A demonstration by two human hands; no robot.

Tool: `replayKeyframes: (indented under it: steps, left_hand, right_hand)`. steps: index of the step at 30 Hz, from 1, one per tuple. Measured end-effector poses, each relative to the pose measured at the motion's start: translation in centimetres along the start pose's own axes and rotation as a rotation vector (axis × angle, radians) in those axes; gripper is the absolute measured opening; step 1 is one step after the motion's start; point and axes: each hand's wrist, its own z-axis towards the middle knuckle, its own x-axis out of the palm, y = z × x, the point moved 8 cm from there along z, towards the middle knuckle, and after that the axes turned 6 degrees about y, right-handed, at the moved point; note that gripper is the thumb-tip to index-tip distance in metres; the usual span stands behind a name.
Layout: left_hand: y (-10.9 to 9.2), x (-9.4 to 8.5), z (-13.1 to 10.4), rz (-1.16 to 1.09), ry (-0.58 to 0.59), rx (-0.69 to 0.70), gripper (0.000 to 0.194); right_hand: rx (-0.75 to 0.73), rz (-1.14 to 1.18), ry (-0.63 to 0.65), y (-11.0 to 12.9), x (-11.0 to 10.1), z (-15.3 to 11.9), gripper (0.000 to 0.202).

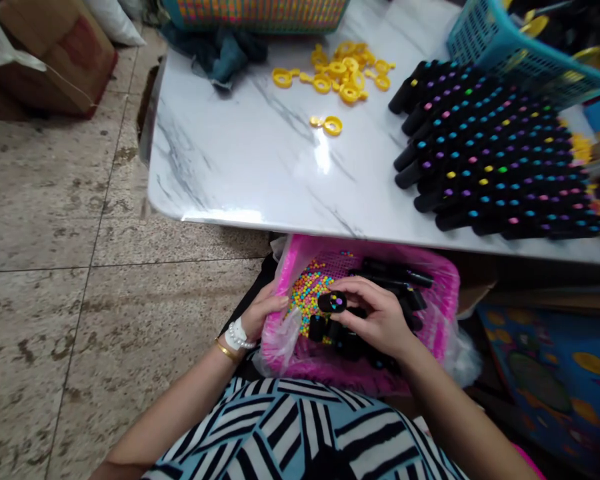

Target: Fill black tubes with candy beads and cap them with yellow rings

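Note:
My left hand (261,312) is closed on the left rim of a pink plastic basket (291,257), which sits below the table edge with clear plastic film over its sides. Inside the basket, my right hand (377,315) pinches a short black tube (326,303) between thumb and fingers. Small coloured beads show at the tube's end. Loose multicoloured beads (310,283) cover the basket's left part. More black tubes (400,272) lie to the right and under my right hand, which partly hides them.
On the marble-patterned table (260,167) lie yellow ring-shaped pieces (350,67) and a dark cloth (227,57). Rows of black tubes with coloured beads at their ends (485,147) stack at right, beside a blue basket (505,57). A cardboard box (55,53) stands on the floor.

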Motion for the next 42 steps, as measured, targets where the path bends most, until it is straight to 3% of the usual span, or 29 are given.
replayKeyframes:
  steps: [4,8,12,15,18,24,26,29,32,35,38,40,42]
  left_hand:
    - [0.0,-0.6,-0.3,0.062,-0.06,-0.033,0.056]
    - [0.3,-2.0,-0.9,0.137,-0.145,-0.055,0.05]
    - [0.2,-2.1,-1.0,0.131,-0.156,-0.044,0.04]
    - [0.1,-1.8,-0.8,0.129,-0.128,-0.036,0.042]
    - [0.2,-1.5,-0.6,0.111,-0.069,-0.013,0.046]
    - [0.6,-1.9,-0.1,0.145,-0.025,0.02,0.058]
    - [0.7,-1.8,0.0,0.14,-0.013,0.012,0.058]
    - [0.5,-1.6,0.0,0.154,0.012,0.018,0.059]
    - [0.3,-1.4,0.1,0.172,0.025,0.039,0.058]
    - [0.5,-1.5,0.1,0.163,0.035,0.054,0.059]
    - [0.5,-1.8,0.1,0.176,0.032,0.072,0.059]
    - [0.6,-1.8,0.2,0.171,0.045,0.07,0.06]
    - [0.6,-1.7,0.2,0.157,0.059,0.06,0.059]
  right_hand:
    - [-0.039,-0.239,-0.341,3.1,-5.0,-0.2,0.026]
    - [-0.021,-0.507,-0.695,4.0,-9.7,1.0,0.026]
    - [0.027,-0.78,-0.776,3.4,-12.0,4.2,0.021]
    - [0.068,-0.941,-0.788,3.6,-12.1,4.9,0.035]
    - [0.0,-0.97,-0.659,4.5,-9.7,3.9,0.04]
    - [-0.167,-0.785,0.251,3.1,0.8,1.2,0.02]
    - [-0.167,-0.774,0.45,1.8,3.4,0.0,0.021]
    - [-0.209,-0.792,0.633,0.4,6.3,-1.0,0.029]
    - [-0.196,-0.855,0.666,-0.7,7.3,-0.7,0.019]
    - [-0.273,-0.845,0.551,-0.2,6.7,0.5,0.021]
    - [-0.347,-0.651,0.332,0.7,5.1,1.3,0.026]
    - [-0.184,-0.629,0.176,-0.7,3.8,1.7,0.031]
    - [0.038,-0.702,0.125,-2.6,3.6,1.5,0.038]
